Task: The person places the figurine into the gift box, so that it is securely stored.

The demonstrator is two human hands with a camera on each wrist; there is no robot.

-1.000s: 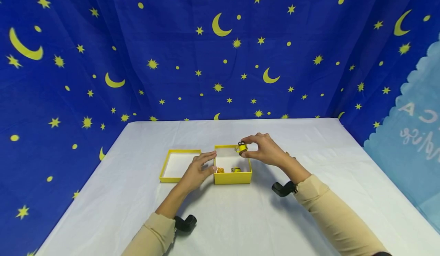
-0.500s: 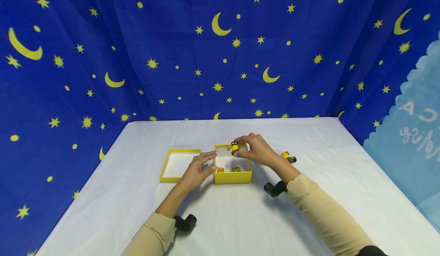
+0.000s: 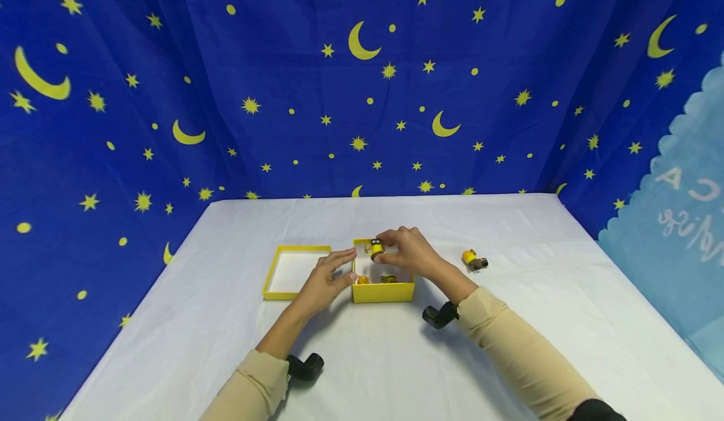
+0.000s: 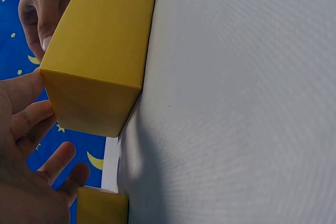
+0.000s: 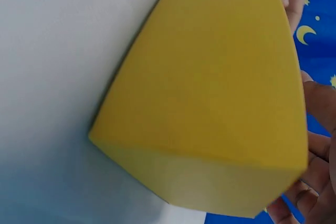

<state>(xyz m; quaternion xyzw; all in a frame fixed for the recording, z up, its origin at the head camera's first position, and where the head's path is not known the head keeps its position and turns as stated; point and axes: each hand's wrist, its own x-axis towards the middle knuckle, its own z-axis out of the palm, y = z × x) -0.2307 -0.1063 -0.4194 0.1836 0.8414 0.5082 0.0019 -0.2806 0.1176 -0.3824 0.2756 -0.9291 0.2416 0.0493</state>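
Note:
A yellow box (image 3: 383, 293) with a white inside stands uncovered on the table. My right hand (image 3: 411, 252) pinches a small yellow minion figure (image 3: 376, 248) over the back part of the box, between thumb and fingers. In the right wrist view the box's wall (image 5: 199, 77) hides that figure. My left hand (image 3: 325, 281) rests its thumb and fingertips on the box's left rim, fingers mostly straight; the left wrist view shows them touching the box's edge. Inside the box lie a small orange figure (image 3: 362, 279) and another yellow minion figure (image 3: 388, 279).
The box's yellow lid (image 3: 283, 296) lies inside-up to the left of the box. Right of the box, another yellow and dark minion figure (image 3: 474, 260) lies on the white-covered table (image 3: 384, 358). A blue star-and-moon curtain (image 3: 317, 82) surrounds the table's back and sides.
My right hand has moved left and slightly down with the minion figure, from the box's right edge to over its inside. The figure on the table has come out from behind the forearm.

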